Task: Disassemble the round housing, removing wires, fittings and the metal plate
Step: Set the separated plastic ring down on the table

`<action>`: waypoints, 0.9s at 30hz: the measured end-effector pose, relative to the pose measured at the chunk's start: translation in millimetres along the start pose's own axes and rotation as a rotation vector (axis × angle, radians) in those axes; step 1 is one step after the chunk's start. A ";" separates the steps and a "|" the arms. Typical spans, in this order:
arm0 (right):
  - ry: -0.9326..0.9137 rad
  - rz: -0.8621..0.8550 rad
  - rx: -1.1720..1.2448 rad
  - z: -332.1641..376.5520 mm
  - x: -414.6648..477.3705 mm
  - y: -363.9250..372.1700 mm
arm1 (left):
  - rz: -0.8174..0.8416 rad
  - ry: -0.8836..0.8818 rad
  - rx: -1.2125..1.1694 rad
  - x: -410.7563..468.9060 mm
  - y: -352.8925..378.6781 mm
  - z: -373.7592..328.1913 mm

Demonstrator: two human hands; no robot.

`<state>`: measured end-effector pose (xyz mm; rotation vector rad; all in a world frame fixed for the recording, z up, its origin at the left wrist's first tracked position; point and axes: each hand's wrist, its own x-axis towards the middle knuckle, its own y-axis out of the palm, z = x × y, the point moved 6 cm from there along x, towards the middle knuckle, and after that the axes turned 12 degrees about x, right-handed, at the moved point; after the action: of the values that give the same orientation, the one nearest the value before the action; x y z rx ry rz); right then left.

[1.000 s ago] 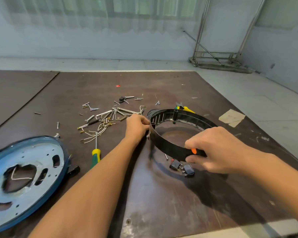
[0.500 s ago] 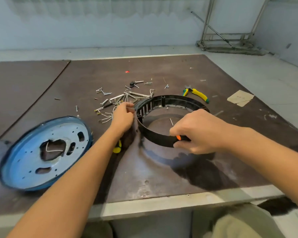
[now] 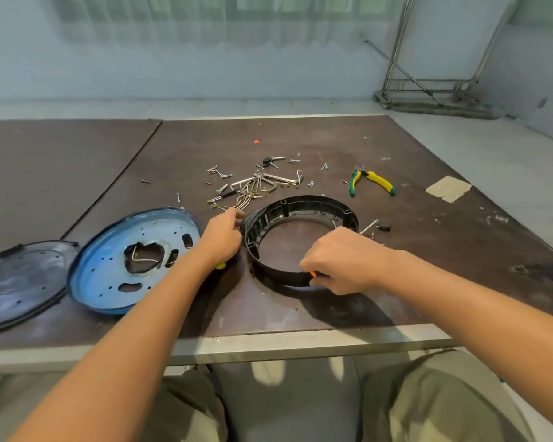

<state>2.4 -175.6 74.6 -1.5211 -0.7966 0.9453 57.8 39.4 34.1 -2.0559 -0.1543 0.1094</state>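
I see the black ring housing [image 3: 316, 202] flat on the table [image 3: 444, 266], near its front edge, w/ R hand [image 3: 342, 260] knuckles-up, fingers curled gripping its near wall by an orange bit [image 3: 313, 274]. L hand [image 3: 221, 237] reaches fwd, fingertips pinching the housing's left rim. Blue metal plate [image 3: 109, 269] lies just left; loose screws & wires [image 3: 253, 185] behind, pliers [image 3: 371, 181] far right.

I see both forearms bare all the way down to the left hand [image 3: 221, 234] and right hand [image 3: 345, 260]. At the bottom of my view are olive-khaki trousers [image 3: 434, 406], loose cloth creased over both thighs.
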 end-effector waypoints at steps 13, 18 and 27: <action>-0.076 -0.079 0.138 11.7 29.4 17.7 | -0.046 -0.016 0.108 -3.5 10.2 3.3; -0.109 -0.264 0.310 -13.0 2.0 5.8 | -0.104 -0.081 0.146 -0.4 11.8 2.8; -0.061 -0.558 0.546 -50.1 -39.3 16.7 | -0.220 -0.129 0.114 -5.1 11.5 2.4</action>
<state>29.2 -235.2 66.6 -0.7420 -0.8567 0.7067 53.1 35.3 22.9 -1.9055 -0.4424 0.1120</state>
